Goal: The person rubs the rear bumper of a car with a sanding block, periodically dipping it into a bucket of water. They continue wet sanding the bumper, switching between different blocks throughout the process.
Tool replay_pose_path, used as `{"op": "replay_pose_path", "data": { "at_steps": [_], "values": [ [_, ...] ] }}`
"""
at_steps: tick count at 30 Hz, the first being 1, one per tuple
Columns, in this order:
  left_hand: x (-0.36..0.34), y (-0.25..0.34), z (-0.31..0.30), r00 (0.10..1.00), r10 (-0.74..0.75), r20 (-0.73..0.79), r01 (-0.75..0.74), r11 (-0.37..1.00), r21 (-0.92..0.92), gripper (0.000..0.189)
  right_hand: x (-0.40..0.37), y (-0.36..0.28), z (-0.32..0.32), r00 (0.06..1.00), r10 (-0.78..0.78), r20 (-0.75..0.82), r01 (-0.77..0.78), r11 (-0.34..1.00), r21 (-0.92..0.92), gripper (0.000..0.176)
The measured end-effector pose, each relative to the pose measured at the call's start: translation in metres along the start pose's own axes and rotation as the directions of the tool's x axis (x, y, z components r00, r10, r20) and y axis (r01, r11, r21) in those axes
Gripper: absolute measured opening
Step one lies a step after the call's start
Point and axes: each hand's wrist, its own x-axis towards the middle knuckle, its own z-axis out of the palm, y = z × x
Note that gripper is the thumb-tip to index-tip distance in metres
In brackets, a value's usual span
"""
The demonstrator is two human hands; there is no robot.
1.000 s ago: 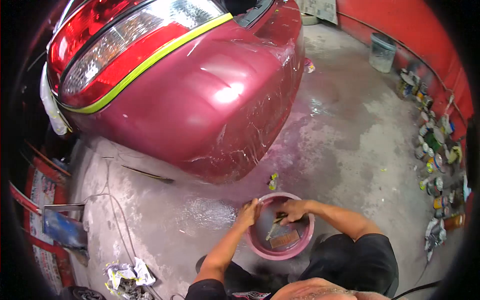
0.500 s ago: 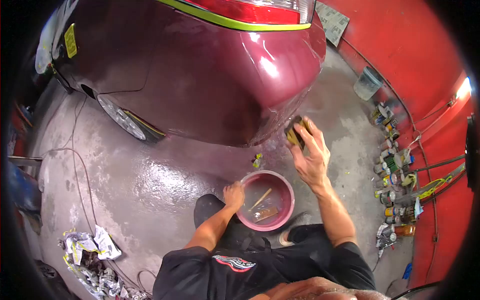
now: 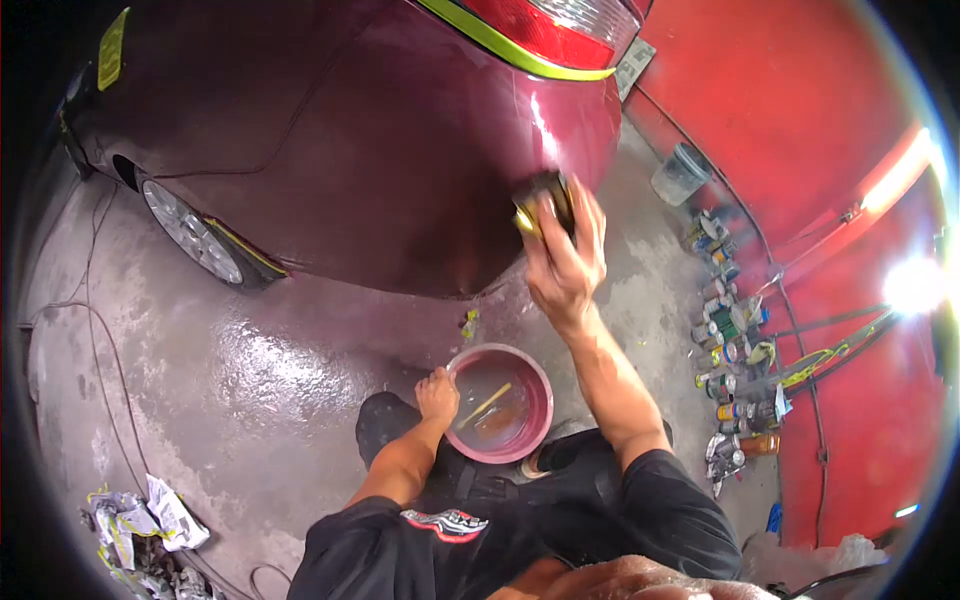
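My right hand point(image 3: 568, 262) is wrapped round a black and yellow sponge point(image 3: 546, 190), raised close to the corner of the maroon car bumper point(image 3: 400, 190). It overlaps the bumper in this view. My left hand point(image 3: 438, 397) grips the left rim of a pink basin point(image 3: 540, 425), its fingers curled over the edge. Cloudy water fills the basin's bottom, where a thin wooden stick point(image 3: 486, 406) and a brownish flat piece point(image 3: 500, 422) lie. Above the bumper, yellow-green tape point(image 3: 500, 50) borders the red and clear tail light point(image 3: 545, 30).
Paint cans point(image 3: 728, 320) line the foot of the red wall point(image 3: 780, 110) at right, near a grey bucket point(image 3: 682, 174). Crumpled masking paper point(image 3: 140, 520) lies lower left. A cable point(image 3: 105, 340) runs over the wet floor point(image 3: 270, 360). The car wheel point(image 3: 190, 230) stands at left.
My right hand has moved up and left with the sponge, from beside the bumper's corner to over it. My left hand stays on the basin rim. The whole view has shifted.
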Motion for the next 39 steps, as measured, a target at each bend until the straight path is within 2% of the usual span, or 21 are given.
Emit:
{"op": "replay_pose_path", "data": {
  "at_steps": [2,3,6,8,9,10,13,14,16,18,20,23,24,26,28,30,32,33,34,36,39],
  "values": [
    [-0.011,-0.007,0.001,1.000,0.001,-0.003,-0.001,1.000,0.012,0.027,0.064,-0.008,0.016,0.999,-0.036,0.008,0.035,0.999,0.026,0.053],
    [-0.014,-0.012,0.001,1.000,-0.001,0.010,0.001,1.000,0.008,0.027,0.072,-0.013,0.020,1.000,0.011,0.014,-0.012,0.999,0.036,0.053],
    [-0.019,-0.009,0.004,1.000,-0.013,0.015,0.013,1.000,0.001,0.027,0.024,-0.005,0.001,0.998,0.042,0.043,-0.041,0.999,-0.011,0.042],
    [-0.009,-0.003,-0.006,1.000,-0.005,0.021,0.005,1.000,-0.014,0.027,-0.044,0.015,-0.001,0.999,0.018,-0.028,-0.016,0.997,0.071,0.047],
    [-0.010,0.000,-0.005,1.000,-0.008,0.022,0.008,1.000,-0.014,0.027,-0.040,0.017,-0.001,1.000,0.004,-0.020,-0.003,0.999,0.044,0.047],
    [-0.017,-0.003,-0.004,1.000,-0.005,0.027,0.005,1.000,-0.006,0.027,-0.030,0.011,-0.004,1.000,0.008,-0.009,-0.008,1.000,0.008,0.047],
    [-0.001,-0.003,0.000,1.000,-0.003,-0.029,0.003,1.000,-0.001,0.026,0.049,0.002,-0.003,0.996,-0.021,0.092,0.011,0.994,0.108,0.046],
    [-0.011,-0.006,0.005,1.000,0.003,-0.031,-0.003,1.000,-0.001,0.026,0.066,0.000,0.002,0.997,0.004,0.075,-0.015,0.990,0.141,0.045],
    [-0.016,-0.005,0.007,1.000,-0.006,-0.002,0.006,1.000,-0.005,0.026,0.048,-0.005,-0.003,0.993,0.060,0.098,-0.070,0.992,0.101,0.043],
    [-0.005,-0.007,-0.002,1.000,0.004,0.005,-0.004,1.000,-0.004,0.026,-0.019,0.002,-0.007,0.998,0.020,0.052,-0.025,0.995,0.092,0.040],
    [-0.011,-0.004,-0.001,1.000,0.026,-0.009,-0.026,0.999,-0.026,0.026,-0.027,0.004,-0.003,1.000,0.007,0.000,-0.007,0.993,0.116,0.042],
    [-0.010,-0.006,0.001,1.000,0.016,0.012,-0.016,1.000,-0.012,0.026,0.059,-0.007,0.010,0.999,-0.030,0.040,0.024,0.990,0.139,0.048],
    [-0.015,-0.007,0.001,1.000,0.008,0.022,-0.008,1.000,-0.003,0.026,0.078,-0.009,0.019,1.000,-0.009,-0.002,0.009,0.981,0.194,0.048],
    [-0.010,-0.005,-0.003,0.999,-0.003,0.034,0.005,0.999,-0.036,0.027,0.062,-0.011,0.014,1.000,0.008,0.006,-0.009,0.991,0.130,0.048],
    [-0.010,-0.007,-0.007,1.000,0.005,0.021,-0.004,0.999,-0.032,0.028,-0.002,-0.007,0.002,1.000,0.006,-0.011,-0.006,0.999,0.054,0.051],
    [-0.008,0.001,-0.004,1.000,0.013,0.019,-0.012,0.999,-0.046,0.028,-0.037,0.008,0.009,0.997,0.003,-0.074,0.005,0.995,0.100,0.050],
    [-0.010,-0.003,-0.004,1.000,0.023,-0.002,-0.023,0.999,-0.035,0.028,0.018,-0.003,0.009,0.996,0.062,-0.063,-0.056,0.994,0.095,0.044],
    [-0.004,0.000,-0.004,1.000,0.028,-0.008,-0.028,0.999,-0.033,0.028,0.057,-0.007,0.008,0.986,0.165,0.004,-0.164,0.975,0.149,0.040],
    [-0.006,-0.001,-0.002,0.999,0.039,-0.010,-0.039,0.997,-0.059,0.028,0.084,-0.002,0.016,0.984,0.178,-0.023,-0.170,0.966,0.195,0.040],
    [-0.013,-0.005,-0.005,0.999,0.049,-0.011,-0.049,0.996,-0.074,0.027,0.067,-0.004,0.015,0.979,0.200,-0.024,-0.195,0.971,0.139,0.042],
    [-0.006,-0.002,-0.006,0.999,0.038,0.004,-0.037,0.999,-0.026,0.026,-0.009,-0.014,-0.001,0.983,0.143,-0.117,-0.137,0.989,0.050,0.043]
  ]
}}
